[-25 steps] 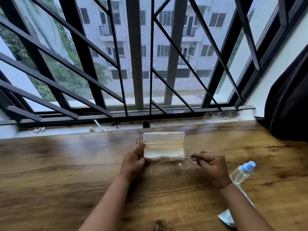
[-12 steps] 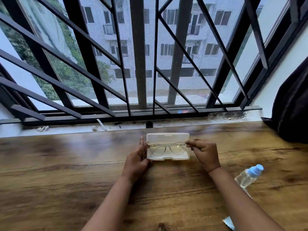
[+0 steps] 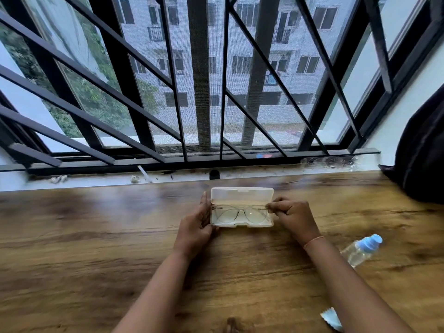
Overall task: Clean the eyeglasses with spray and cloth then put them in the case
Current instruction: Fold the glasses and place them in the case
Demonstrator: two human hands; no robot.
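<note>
head cam | wide-angle | faces forward-down over table (image 3: 84,236) toward barred window (image 3: 264,111) | near

The surface (image 3: 96,248) is brown wood with dark grain. An open white case (image 3: 242,194) lies on it near the far edge. To the right, a clear bottle (image 3: 360,249) with a blue cap lies on its side. A pale blue cloth (image 3: 332,319) lies nearer, partly hidden. A dark bag (image 3: 422,152) sits at the far right.

Daylight enters through window (image 3: 216,80); table (image 3: 84,248) evenly lit, soft shadows. Wide-angle bending at edges. Slight blur on wood grain.
</note>
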